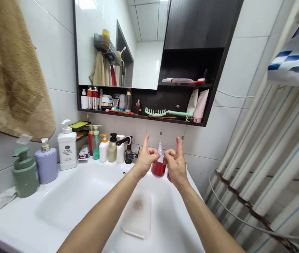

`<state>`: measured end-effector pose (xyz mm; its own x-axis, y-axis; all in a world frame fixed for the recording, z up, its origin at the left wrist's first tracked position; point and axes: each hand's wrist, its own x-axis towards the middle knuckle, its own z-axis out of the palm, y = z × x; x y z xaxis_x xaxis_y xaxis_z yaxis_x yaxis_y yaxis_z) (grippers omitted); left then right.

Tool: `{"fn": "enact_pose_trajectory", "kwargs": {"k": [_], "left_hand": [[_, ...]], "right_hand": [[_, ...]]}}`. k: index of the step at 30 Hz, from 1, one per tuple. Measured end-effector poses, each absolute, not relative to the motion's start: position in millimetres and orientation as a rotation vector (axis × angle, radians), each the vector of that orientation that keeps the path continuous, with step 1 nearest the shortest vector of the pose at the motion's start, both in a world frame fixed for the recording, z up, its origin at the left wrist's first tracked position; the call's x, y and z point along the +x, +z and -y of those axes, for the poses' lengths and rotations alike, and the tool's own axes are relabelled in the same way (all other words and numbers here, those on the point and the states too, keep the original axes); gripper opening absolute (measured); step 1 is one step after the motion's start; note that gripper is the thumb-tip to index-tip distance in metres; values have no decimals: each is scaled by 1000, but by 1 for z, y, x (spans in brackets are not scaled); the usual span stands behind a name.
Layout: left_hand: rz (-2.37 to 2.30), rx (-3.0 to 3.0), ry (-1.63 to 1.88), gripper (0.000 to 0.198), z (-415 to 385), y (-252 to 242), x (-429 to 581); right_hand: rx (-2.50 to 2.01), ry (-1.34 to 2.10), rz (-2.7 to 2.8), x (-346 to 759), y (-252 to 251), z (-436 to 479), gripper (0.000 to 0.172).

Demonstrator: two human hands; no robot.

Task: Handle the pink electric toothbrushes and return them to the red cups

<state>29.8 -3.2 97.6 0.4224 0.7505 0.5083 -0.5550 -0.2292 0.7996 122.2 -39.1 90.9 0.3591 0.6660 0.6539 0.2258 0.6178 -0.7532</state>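
Above the back of the white sink (83, 189), my left hand (145, 160) has one finger pointing up and the others curled in. My right hand (177, 165) mirrors it, one finger raised and the rest folded. I see nothing held in either hand. Between and behind them stands a red cup (158, 169) with a pale, pointed upright item (160, 149) in or behind it. My right hand partly hides another red object (169, 177). A black faucet (128, 153) is left of my left hand. A translucent, shallow rectangular tray (138, 221) lies in the basin below my arms.
Several pump bottles, including a green one (25, 174), a purple one (46, 163) and a white one (67, 147), line the sink's left and back. A dark mirror cabinet (191, 66) holds a green hairbrush (156, 112). Radiator pipes (260, 158) stand right; a brown towel (17, 77) hangs left.
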Motion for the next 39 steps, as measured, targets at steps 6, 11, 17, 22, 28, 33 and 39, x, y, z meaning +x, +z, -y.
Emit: {"fn": "enact_pose_trajectory", "kwargs": {"k": [6,11,17,22,28,33,39], "left_hand": [[-129,1269,1162,83,23,107,18],[-408,1166,992,51,16,94,14],[-504,1162,843,61,6,79,18],[-624,1165,812,60,0,60,25],[-789,1131,718,52,0,22,22],[-806,1201,776,36,0,7,13],[-875,1386,1039,11,6,10,25]], "right_hand": [[-823,547,1174,100,97,57,60],[-991,560,1079,106,90,53,40],[-1311,453,1098,122,75,35,49],[-1687,123,1025,164,56,10,31],[-2017,0,1020,206,22,5,18],[-2072,-64,1189,202,10,37,18],[-1977,-52,1415,161,-3,74,14]]}}
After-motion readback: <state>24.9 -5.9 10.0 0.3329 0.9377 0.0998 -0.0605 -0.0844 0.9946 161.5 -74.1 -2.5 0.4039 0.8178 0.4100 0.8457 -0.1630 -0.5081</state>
